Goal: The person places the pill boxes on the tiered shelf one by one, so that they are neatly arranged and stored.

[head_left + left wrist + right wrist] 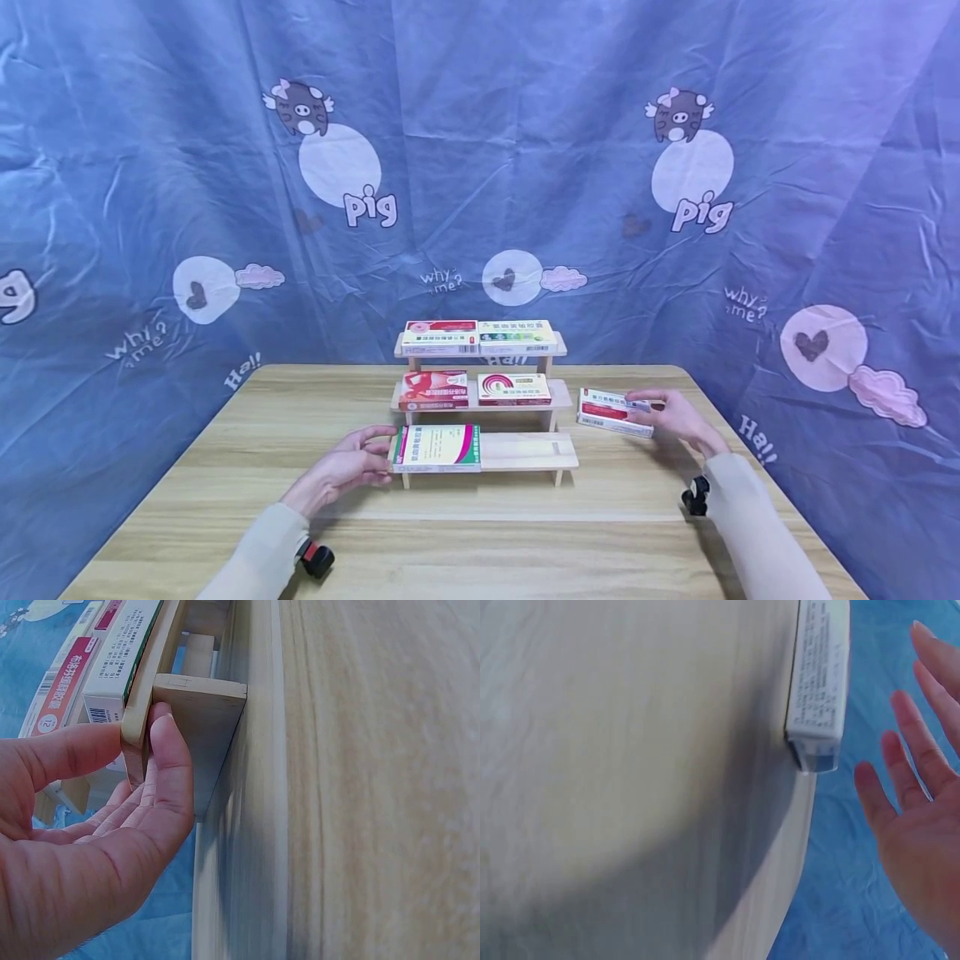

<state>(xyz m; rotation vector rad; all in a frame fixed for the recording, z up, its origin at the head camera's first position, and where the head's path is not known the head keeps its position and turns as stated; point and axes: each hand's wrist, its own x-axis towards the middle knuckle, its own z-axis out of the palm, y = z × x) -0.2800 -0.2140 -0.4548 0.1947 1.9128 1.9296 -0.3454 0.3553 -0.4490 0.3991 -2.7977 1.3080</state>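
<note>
In the head view my left hand [341,471] is at the left end of a three-tier wooden display stand [528,450]. The left wrist view shows that hand [105,847] pinching the end of the lowest board [135,742], thumb on one face and fingers behind the other. A white, green and magenta medicine box [438,446] lies on this tier, beside the thumb. My right hand [678,417] hovers over a red and white medicine box [613,413] on the table, right of the stand. In the right wrist view its fingers are extended, apart from the box [821,682].
On the middle tier lie a red medicine box [433,390] and a white one with pink rings [514,388]. The top tier bears a red and white box [441,335] and a white and green box [517,335]. A blue patterned curtain [480,167] hangs behind the wooden table [480,550].
</note>
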